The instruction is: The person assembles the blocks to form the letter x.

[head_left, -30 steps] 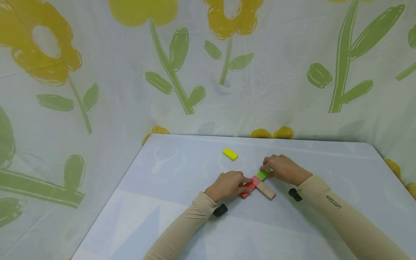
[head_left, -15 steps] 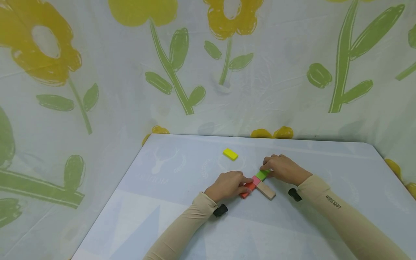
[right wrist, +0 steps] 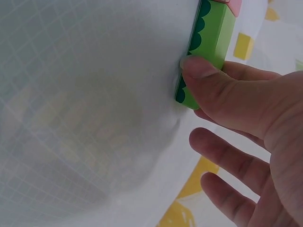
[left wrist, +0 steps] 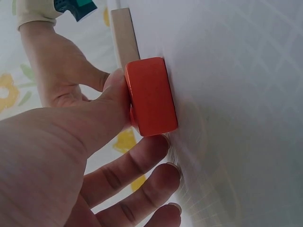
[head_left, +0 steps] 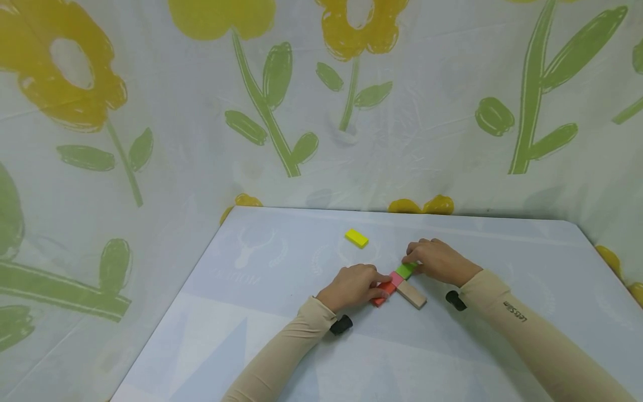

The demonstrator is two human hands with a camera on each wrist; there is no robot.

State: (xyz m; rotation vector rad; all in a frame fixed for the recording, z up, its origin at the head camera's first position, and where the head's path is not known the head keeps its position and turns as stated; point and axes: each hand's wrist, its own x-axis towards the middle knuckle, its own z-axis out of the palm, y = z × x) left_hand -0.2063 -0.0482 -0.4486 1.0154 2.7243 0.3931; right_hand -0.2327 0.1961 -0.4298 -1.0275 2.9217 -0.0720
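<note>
Pinching red block with left hand, green block with right hand; pink block joins them, yellow block lies unjoined.

This is an indoor corner screened off with a sheet; whether it belongs to a home or a lab cannot be told. The sheet, printed with yellow flowers, hangs beyond the left grip and right grip and stretches round to their left. Beneath both lies a pale bench with a printed deer to the left grip's far left.
</note>
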